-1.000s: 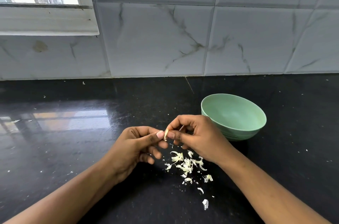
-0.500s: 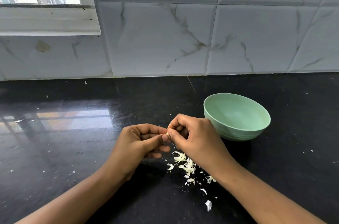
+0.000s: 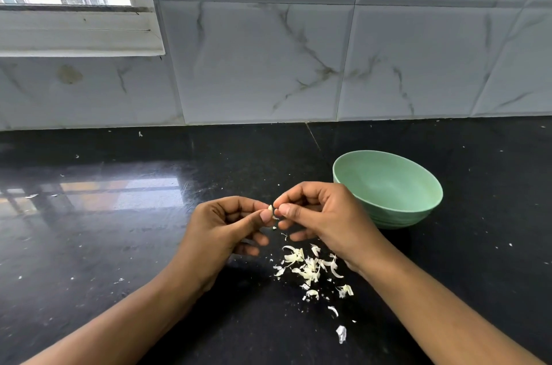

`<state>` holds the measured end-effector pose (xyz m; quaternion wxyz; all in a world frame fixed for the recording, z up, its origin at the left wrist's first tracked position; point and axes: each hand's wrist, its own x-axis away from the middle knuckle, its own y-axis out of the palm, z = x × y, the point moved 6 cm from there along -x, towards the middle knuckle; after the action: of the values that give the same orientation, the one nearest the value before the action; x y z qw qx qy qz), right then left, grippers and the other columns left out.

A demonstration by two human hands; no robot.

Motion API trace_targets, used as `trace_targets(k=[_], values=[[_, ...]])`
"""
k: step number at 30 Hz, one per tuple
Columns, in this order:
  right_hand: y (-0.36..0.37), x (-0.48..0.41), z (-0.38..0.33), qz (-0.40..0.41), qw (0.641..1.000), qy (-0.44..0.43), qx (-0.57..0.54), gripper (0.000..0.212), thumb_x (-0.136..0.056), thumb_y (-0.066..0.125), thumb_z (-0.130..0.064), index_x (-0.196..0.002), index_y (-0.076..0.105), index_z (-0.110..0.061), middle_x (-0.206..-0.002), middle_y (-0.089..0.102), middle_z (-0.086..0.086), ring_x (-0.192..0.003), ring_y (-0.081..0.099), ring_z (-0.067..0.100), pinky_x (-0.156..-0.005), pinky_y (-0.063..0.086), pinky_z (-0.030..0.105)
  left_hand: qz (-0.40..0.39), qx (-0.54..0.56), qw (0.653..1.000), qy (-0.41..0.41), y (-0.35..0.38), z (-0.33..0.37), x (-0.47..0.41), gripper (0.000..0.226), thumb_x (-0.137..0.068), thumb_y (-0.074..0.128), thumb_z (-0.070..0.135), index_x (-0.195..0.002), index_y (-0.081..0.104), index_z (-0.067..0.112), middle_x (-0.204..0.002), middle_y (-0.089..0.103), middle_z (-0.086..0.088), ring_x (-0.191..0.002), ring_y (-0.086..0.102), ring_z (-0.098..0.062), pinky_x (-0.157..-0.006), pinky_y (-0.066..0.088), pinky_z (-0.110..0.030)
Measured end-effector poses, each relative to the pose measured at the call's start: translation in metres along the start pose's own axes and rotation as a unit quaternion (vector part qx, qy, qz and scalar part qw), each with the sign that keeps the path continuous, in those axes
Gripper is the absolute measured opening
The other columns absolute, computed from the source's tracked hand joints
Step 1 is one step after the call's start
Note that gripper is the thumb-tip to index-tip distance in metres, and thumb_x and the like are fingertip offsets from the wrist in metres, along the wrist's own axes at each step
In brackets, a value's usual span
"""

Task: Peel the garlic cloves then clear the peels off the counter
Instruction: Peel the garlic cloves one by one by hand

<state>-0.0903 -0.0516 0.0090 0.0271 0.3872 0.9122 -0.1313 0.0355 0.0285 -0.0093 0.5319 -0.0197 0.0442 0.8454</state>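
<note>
1. The left grip [image 3: 221,233] pinches one end of the garlic clove [image 3: 270,209] between thumb and forefinger, with the other fingers curled loosely beneath. The right grip [image 3: 325,221] pinches the opposite end the same way, nail at the skin. Both grips are closed on this one clove, which is held in the air above the bench.
2. Step in hand, by our judgement: stripping skin from this clove. We would steady it with the left grip, catch a loose edge of skin with the right thumbnail, and pull along the clove's length. That way the skin should come off in strips, not crumbs.
3. The clove is small and pale and mostly hidden by fingertips. We cannot tell how much skin remains. It is likely to be slippery once bare, so we would use a light, firm pinch.
4. The peels [image 3: 307,267] are thin, curled, papery, off-white flakes. They are heaped just below the grips, toward the bench's front edge. One stray flake [image 3: 341,334] lies nearer that edge. We expect them to scatter under a fast sweep.
5. The bowl [image 3: 400,216] is pale green, round and matte, with ribs low on its wall. It stands just right of the right grip, between the peels and the back edge.
6. The bench [image 3: 119,245] is black polished stone, glossy and flecked with fine crumbs. Clearing has not yet begun.
</note>
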Motion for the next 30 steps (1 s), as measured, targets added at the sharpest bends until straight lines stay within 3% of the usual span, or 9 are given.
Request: trace_targets(k=[7,19,30], values=[[0.003,-0.001,0.001,-0.017,1.000,0.003,-0.004,0.002,-0.084,0.070,-0.010,-0.082,0.070,-0.010,-0.079,0.073,0.013,-0.065,0.067,0.013,-0.061,0.057,0.028,-0.023,-0.019,1.000,-0.002,0.001,-0.002,0.000,0.020,-0.066,0.071,0.021,-0.078,0.071,0.005,-0.065,0.069,-0.007,-0.052,0.062,-0.013,-0.045,0.050,-0.021],[0.006,-0.003,0.003,-0.004,0.997,-0.014,0.080,0.014,-0.087,0.064,-0.011,-0.073,0.064,-0.015,-0.065,0.066,0.004,-0.060,0.066,0.018,-0.057,0.056,0.031,-0.029,-0.081,0.995,0.046,0.004,0.002,0.001,0.021,-0.069,0.069,0.021,-0.080,0.069,0.004,-0.065,0.069,-0.008,-0.054,0.064,-0.014,-0.049,0.051,-0.023],[0.019,-0.001,0.012,-0.027,0.998,0.061,-0.022,0.012,-0.090,0.056,-0.008,-0.078,0.057,-0.008,-0.063,0.060,-0.006,-0.053,0.050,0.008,-0.053,0.052,0.030,-0.007,-0.077,0.992,0.100,0.004,0.010,0.005,0.011,-0.066,0.072,0.018,-0.074,0.072,0.012,-0.059,0.068,-0.007,-0.051,0.065,-0.014,-0.047,0.050,-0.021]])
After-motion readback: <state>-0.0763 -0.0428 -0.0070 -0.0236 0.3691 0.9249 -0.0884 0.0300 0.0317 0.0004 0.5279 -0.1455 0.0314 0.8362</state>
